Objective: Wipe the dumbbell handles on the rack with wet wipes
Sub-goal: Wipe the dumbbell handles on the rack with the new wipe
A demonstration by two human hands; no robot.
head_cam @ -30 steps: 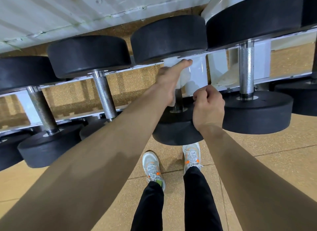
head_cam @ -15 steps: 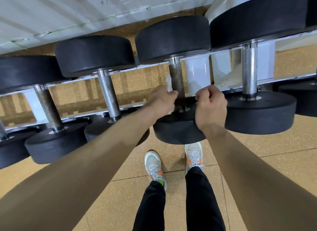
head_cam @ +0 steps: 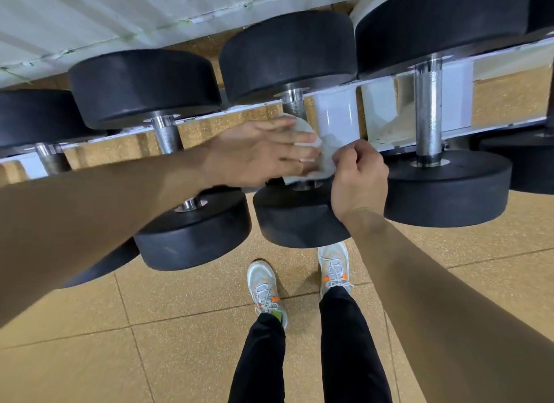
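Black dumbbells lie on a white rack (head_cam: 337, 119). A white wet wipe (head_cam: 325, 151) is spread round the metal handle (head_cam: 295, 104) of the middle dumbbell (head_cam: 287, 55). My left hand (head_cam: 263, 151) lies flat with straight fingers pressed on the wipe from the left. My right hand (head_cam: 358, 177) pinches the wipe's right edge with curled fingers. Most of the handle is hidden behind the wipe and my hands.
Neighbouring dumbbells sit on both sides, with bare handles at left (head_cam: 166, 134) and right (head_cam: 428, 115). A pale wall (head_cam: 120, 10) runs behind the rack. My shoes (head_cam: 332, 266) stand on the tan tiled floor (head_cam: 180, 342) below.
The wipe is now spread over the middle handle. My left hand has opened flat onto it from a curled grip low on the handle. My right hand stays beside it.
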